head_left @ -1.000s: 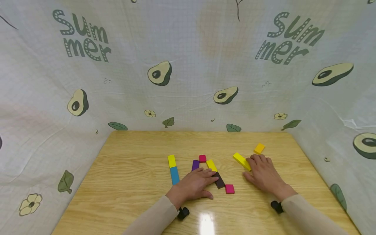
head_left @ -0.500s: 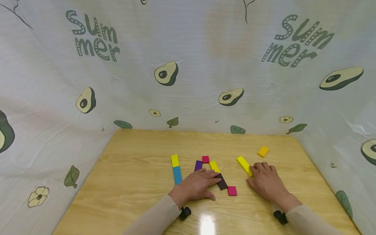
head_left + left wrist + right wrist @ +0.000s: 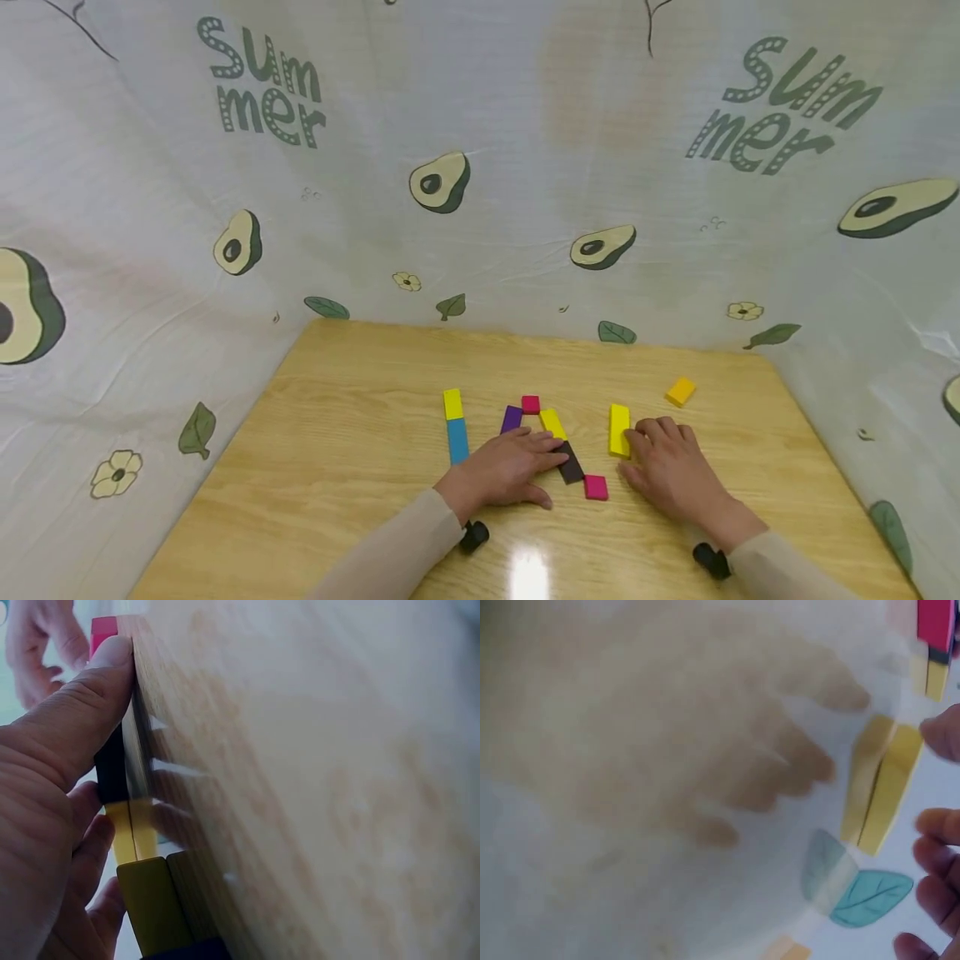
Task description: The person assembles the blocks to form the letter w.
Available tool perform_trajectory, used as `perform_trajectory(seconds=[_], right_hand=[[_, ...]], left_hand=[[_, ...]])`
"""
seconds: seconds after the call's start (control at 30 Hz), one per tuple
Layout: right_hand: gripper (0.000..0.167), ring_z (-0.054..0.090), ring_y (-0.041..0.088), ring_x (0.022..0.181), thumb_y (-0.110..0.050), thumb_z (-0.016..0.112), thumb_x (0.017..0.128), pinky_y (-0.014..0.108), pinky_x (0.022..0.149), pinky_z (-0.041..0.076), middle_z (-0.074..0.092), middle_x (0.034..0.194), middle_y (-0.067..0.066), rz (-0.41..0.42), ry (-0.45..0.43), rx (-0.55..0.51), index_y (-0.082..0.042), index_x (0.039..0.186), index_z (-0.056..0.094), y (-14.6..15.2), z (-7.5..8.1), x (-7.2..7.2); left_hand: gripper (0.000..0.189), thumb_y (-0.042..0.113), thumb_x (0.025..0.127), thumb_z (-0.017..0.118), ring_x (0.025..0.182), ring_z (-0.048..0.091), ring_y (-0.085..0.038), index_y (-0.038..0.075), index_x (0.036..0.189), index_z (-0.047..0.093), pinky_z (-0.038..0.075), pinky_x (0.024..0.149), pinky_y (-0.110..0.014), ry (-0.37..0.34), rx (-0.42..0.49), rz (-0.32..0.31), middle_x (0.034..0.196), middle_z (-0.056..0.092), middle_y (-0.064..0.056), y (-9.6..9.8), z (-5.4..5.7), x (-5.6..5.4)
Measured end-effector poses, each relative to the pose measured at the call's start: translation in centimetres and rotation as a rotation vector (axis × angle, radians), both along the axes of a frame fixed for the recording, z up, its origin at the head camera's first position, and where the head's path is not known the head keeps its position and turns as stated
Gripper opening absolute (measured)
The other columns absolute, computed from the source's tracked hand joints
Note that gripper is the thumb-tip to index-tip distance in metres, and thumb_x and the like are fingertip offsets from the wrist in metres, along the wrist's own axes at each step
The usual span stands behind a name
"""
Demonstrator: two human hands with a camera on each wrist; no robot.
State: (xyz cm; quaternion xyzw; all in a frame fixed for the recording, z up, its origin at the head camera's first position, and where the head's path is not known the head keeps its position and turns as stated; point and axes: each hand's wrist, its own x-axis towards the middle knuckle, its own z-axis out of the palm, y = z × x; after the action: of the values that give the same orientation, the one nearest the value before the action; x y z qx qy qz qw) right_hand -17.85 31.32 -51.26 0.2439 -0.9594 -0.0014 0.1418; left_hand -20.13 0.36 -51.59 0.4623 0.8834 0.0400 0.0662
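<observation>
My left hand (image 3: 504, 469) lies across a row of blocks, its fingertips over the black block (image 3: 571, 463) and close to a yellow block (image 3: 552, 423). Part of a purple block (image 3: 512, 418) shows beyond the knuckles; the rest is covered. A crimson square block (image 3: 596, 487) lies at the near end of the black one. To the right, my right hand (image 3: 671, 462) is beside a long yellow block (image 3: 618, 431). In the right wrist view, the thumb (image 3: 943, 733) meets one end of that yellow block (image 3: 891, 791), while the fingers stand slightly apart from it.
A yellow block (image 3: 453, 403) and a blue block (image 3: 458, 442) form a line left of the left hand. Another crimson square (image 3: 531, 405) sits behind the purple block. An orange block (image 3: 681, 392) lies at the back right. Patterned cloth (image 3: 517, 208) rises behind the table (image 3: 337, 467).
The long yellow block has turned from slanting to nearly straight front-to-back as my right hand moved against it. My left hand stays over the same blocks. The head view has shifted slightly.
</observation>
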Motion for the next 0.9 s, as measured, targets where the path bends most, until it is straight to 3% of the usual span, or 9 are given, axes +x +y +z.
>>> perform_trajectory(seconds=[0.13, 0.43, 0.6, 0.9], right_hand=[[0.063, 0.054, 0.040, 0.116, -0.044, 0.082, 0.088, 0.060, 0.097, 0.042, 0.063, 0.126, 0.018, -0.010, -0.020, -0.051, 0.000, 0.131, 0.067, 0.2, 0.5, -1.3], [0.081, 0.051, 0.040, 0.124, -0.058, 0.078, 0.086, 0.062, 0.103, 0.040, 0.059, 0.136, 0.017, 0.028, -0.143, -0.011, -0.003, 0.143, 0.060, 1.2, 0.1, -4.4], [0.085, 0.049, 0.040, 0.129, -0.063, 0.074, 0.087, 0.061, 0.106, 0.037, 0.056, 0.140, 0.017, 0.017, -0.182, 0.006, -0.003, 0.146, 0.057, 1.5, 0.0, -4.8], [0.087, 0.049, 0.040, 0.126, -0.064, 0.073, 0.087, 0.062, 0.106, 0.037, 0.056, 0.138, 0.018, 0.005, -0.180, -0.002, -0.001, 0.144, 0.057, 1.9, -0.2, -4.6]], left_hand=[[0.072, 0.062, 0.101, 0.057, 0.158, 0.033, -0.010, 0.027, 0.162, 0.045, 0.025, 0.130, -0.038, -0.007, -0.004, 0.000, 0.169, 0.040, 0.006, 0.0, 0.0, -0.1], [0.072, 0.063, 0.101, 0.056, 0.157, 0.035, -0.010, 0.026, 0.162, 0.045, 0.026, 0.129, -0.040, 0.004, 0.005, 0.000, 0.169, 0.040, 0.006, -0.5, -0.2, -0.1], [0.072, 0.063, 0.101, 0.056, 0.157, 0.035, -0.010, 0.027, 0.162, 0.044, 0.026, 0.129, -0.039, 0.008, 0.008, -0.002, 0.169, 0.039, 0.006, -0.4, -0.2, 0.0], [0.071, 0.061, 0.102, 0.057, 0.157, 0.035, -0.010, 0.026, 0.162, 0.045, 0.026, 0.129, -0.039, 0.015, 0.013, -0.007, 0.169, 0.039, 0.006, 0.0, 0.0, 0.0]])
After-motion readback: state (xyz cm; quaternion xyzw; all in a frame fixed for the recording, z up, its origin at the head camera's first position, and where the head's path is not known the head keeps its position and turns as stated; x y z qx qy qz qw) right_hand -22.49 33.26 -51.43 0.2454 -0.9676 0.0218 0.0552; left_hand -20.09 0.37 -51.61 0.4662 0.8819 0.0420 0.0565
